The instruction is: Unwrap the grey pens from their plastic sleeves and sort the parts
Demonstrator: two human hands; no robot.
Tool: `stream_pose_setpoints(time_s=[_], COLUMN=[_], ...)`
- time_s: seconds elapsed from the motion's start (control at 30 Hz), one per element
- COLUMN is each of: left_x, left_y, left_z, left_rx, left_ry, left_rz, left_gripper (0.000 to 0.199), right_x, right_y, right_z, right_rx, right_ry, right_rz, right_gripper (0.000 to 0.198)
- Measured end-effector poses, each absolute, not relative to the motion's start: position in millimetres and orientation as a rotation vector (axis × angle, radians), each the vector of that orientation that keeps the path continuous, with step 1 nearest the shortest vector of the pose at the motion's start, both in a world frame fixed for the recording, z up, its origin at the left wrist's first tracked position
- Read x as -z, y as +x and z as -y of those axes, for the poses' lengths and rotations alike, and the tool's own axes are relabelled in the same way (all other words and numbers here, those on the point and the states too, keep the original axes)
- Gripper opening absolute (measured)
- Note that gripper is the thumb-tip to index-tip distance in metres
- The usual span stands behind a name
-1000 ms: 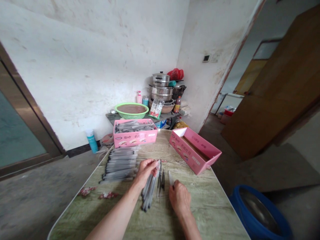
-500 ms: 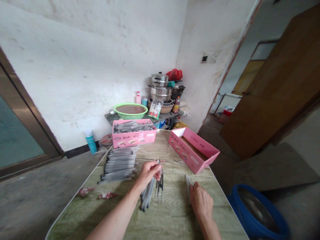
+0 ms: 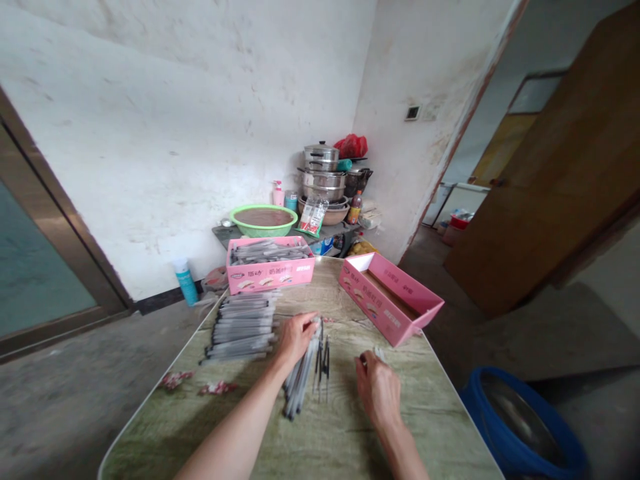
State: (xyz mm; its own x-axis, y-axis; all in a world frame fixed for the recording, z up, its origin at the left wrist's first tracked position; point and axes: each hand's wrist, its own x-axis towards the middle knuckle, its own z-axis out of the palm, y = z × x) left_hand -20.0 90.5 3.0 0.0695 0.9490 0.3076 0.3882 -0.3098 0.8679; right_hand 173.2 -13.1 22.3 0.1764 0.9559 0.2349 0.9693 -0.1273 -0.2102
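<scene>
My left hand (image 3: 296, 341) is over the upper end of a small bundle of grey translucent pens (image 3: 299, 387) with dark ends. Its thumb and fingers come together there; what they pinch is too small to name. Just right of that bundle lie several thin dark pen refills (image 3: 323, 365), their narrow ends toward me. My right hand (image 3: 380, 388) is closed above the table, fingers curled, with a small dark spot at the fingertips that I cannot identify. Behind its knuckles, clear tube-like pieces (image 3: 380, 353) partly show. A wide stack of similar pens (image 3: 243, 327) lies to the left.
A pink box (image 3: 270, 277) full of pens stands at the table's back edge. Another pink box (image 3: 373, 303), its brown bottom showing, sits at the back right. A green basin (image 3: 265, 230) and stacked pots (image 3: 323, 177) are behind. A blue tub (image 3: 520, 420) stands right of the table (image 3: 240, 427).
My right hand has moved left, away from the clear pieces and toward the refills. My left hand has shifted slightly off the refills' upper ends, toward the pen bundle.
</scene>
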Motion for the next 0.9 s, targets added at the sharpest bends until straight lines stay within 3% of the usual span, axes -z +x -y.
stream_pose_setpoints(time_s=[0.27, 0.9], left_x=[-7.9, 2.7], left_y=[-16.7, -19.4], left_z=[-92.5, -100.5], left_rx=[-1.094, -1.082], left_ry=[1.985, 1.871], left_rz=[-1.405, -1.405], left_gripper=[0.032, 0.033], right_x=[-16.4, -26.1], right_y=[116.4, 72.2], right_z=[4.9, -8.4], right_rx=[-0.308, -0.359], right_ry=[-1.85, -2.16], right_rz=[1.999, 1.991], right_gripper=[0.011, 0.023])
